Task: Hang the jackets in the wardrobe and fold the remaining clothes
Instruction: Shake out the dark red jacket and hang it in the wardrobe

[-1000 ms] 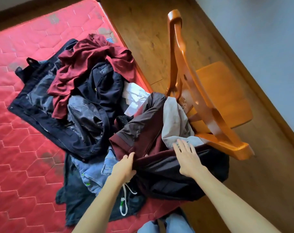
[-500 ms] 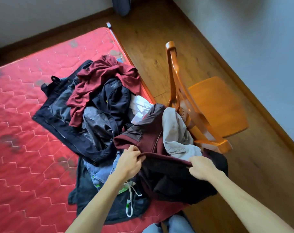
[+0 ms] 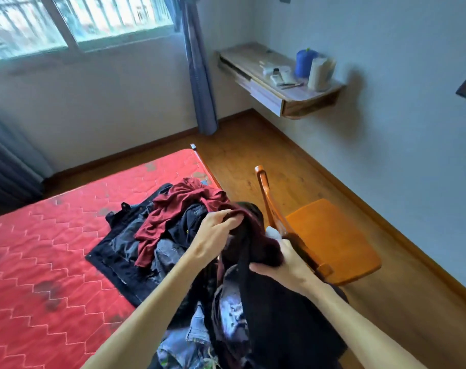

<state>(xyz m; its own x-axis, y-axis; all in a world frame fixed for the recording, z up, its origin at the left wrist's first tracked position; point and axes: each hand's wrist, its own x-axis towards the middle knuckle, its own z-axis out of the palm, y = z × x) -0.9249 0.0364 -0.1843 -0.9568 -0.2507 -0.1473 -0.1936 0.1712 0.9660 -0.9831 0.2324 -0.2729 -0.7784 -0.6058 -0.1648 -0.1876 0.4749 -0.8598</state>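
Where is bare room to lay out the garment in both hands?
Bare: the mattress left of the clothes pile, a strip beyond the pile toward the window wall, and the chair seat. Crowded: the mattress's right edge, where the pile and the dark garment meet the chair back.

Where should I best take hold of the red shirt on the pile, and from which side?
Probably its bunched top fold, from above: the red shirt lies crumpled on top of the pile, with a loose end trailing down to the left.
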